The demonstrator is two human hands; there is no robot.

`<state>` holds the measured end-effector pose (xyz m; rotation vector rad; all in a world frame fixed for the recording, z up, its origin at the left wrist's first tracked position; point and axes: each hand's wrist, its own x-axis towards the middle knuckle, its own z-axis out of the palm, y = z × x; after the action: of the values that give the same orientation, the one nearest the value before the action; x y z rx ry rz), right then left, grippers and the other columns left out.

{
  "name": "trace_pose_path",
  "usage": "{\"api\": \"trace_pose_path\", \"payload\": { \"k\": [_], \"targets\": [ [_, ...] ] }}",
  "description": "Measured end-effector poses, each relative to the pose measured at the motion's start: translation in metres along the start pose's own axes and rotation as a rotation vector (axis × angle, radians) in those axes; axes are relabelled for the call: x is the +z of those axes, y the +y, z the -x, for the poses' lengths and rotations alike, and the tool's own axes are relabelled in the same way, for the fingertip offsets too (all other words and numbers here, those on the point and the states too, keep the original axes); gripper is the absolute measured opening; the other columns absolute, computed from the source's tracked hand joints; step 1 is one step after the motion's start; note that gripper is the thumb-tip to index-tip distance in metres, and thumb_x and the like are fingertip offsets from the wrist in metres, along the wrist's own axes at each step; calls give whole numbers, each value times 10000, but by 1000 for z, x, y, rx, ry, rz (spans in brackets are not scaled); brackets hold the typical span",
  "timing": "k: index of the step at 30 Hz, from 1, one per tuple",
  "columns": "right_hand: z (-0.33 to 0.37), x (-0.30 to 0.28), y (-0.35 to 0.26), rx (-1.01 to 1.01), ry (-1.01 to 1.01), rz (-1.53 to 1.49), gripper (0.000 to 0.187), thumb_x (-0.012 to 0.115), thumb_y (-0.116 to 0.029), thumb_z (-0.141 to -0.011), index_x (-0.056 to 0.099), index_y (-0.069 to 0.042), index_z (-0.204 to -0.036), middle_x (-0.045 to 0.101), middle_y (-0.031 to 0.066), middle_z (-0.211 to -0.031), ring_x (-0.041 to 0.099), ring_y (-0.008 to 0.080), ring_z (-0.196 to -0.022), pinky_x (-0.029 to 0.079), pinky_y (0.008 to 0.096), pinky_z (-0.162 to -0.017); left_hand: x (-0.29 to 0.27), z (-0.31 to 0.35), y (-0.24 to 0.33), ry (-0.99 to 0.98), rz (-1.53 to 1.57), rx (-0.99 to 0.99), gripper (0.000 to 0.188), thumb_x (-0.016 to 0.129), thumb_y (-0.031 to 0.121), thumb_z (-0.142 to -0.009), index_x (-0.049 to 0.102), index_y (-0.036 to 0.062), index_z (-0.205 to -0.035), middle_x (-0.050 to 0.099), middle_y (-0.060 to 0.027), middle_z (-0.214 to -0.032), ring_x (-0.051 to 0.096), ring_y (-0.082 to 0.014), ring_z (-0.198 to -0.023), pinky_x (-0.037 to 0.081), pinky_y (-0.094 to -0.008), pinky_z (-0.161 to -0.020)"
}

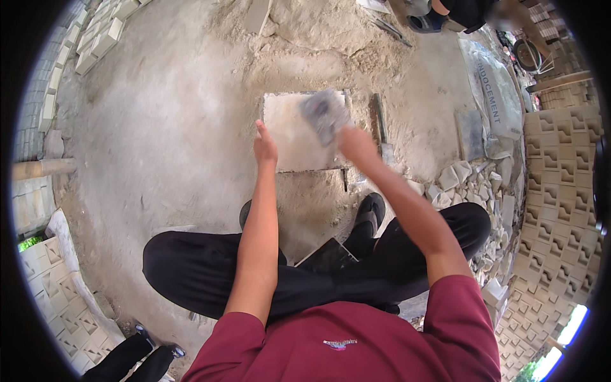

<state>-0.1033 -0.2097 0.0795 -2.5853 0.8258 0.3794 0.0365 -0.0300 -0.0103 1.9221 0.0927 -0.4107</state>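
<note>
A flat square stone slab (299, 134) lies on the sandy ground (178, 114) in front of my feet. My left hand (265, 148) rests on its left edge, fingers together and flat, gripping nothing. My right hand (356, 144) is clenched on a blurred grey trowel (324, 113) held over the slab's upper right corner. A metal bar (380, 121) lies just beside the slab on the right, with broken stone pieces (464, 181) further right and stacked patterned blocks (560, 159) beyond.
</note>
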Motion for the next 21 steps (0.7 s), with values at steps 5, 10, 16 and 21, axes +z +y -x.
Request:
{"api": "trace_pose_path", "payload": {
  "k": [5, 10, 16, 21],
  "targets": [
    [50, 38, -45, -193, -127, 92, 183, 476, -69, -901, 631, 13, -956, 695, 234, -874, 708, 374, -782, 576, 476, -641, -25, -23, -38, -103, 372, -111, 1000, 195, 758, -923, 491, -100, -1342, 615, -215, -1248, 553, -286, -1189, 378, -373, -1040],
    [-39, 1, -11, -178, 86, 181, 154, 541, -70, -844, 681, -7, -828, 694, 221, -800, 710, 344, -757, 575, 459, -633, -22, -37, -53, -244, 494, -29, 946, 183, 715, -955, 482, -83, -1366, 544, -176, -1372, 484, -254, -1292, 309, -325, -1113],
    [-14, 10, -35, -23, -62, 14, 197, 546, -119, -863, 701, -1, -828, 702, 227, -835, 709, 365, -788, 577, 464, -677, -30, -29, -51, -282, 529, -121, 955, 196, 725, -948, 449, -80, -1393, 477, -189, -1439, 412, -251, -1365, 256, -338, -1146],
    [63, 47, -57, -221, -160, 86, 235, 469, -167, -938, 626, 5, -971, 682, 242, -823, 695, 411, -803, 563, 498, -707, -50, -57, -84, -248, 489, -56, 970, 204, 737, -939, 419, -81, -1412, 441, -205, -1467, 392, -272, -1379, 247, -337, -1149]
  ]
}}
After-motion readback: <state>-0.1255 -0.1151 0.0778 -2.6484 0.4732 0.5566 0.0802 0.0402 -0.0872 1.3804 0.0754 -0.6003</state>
